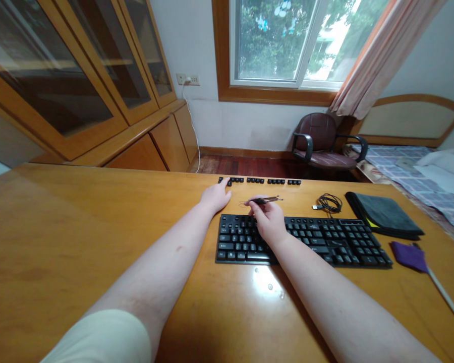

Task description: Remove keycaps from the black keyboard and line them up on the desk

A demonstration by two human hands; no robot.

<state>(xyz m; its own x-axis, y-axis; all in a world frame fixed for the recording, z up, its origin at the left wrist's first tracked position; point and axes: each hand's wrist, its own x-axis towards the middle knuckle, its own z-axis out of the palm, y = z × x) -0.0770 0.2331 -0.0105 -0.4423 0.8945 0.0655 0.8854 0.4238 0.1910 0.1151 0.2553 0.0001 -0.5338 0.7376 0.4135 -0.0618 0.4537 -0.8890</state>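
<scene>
My left hand reaches to the far edge of the desk. Its index finger is stretched out against the left end of a row of loose black keycaps, with the thumb apart. One keycap sits just in front of the row, beside that fingertip. Above the black keyboard, my right hand is closed around a keycap puller, its thin wire loop to the left and two prongs to the right. My right hand and forearm hide part of the keyboard.
Behind the keyboard lies a coiled USB cable. A dark folded cloth or pouch is to its right, with a purple-headed brush or duster nearer me. Beyond the wooden desk stand a chair and a cabinet.
</scene>
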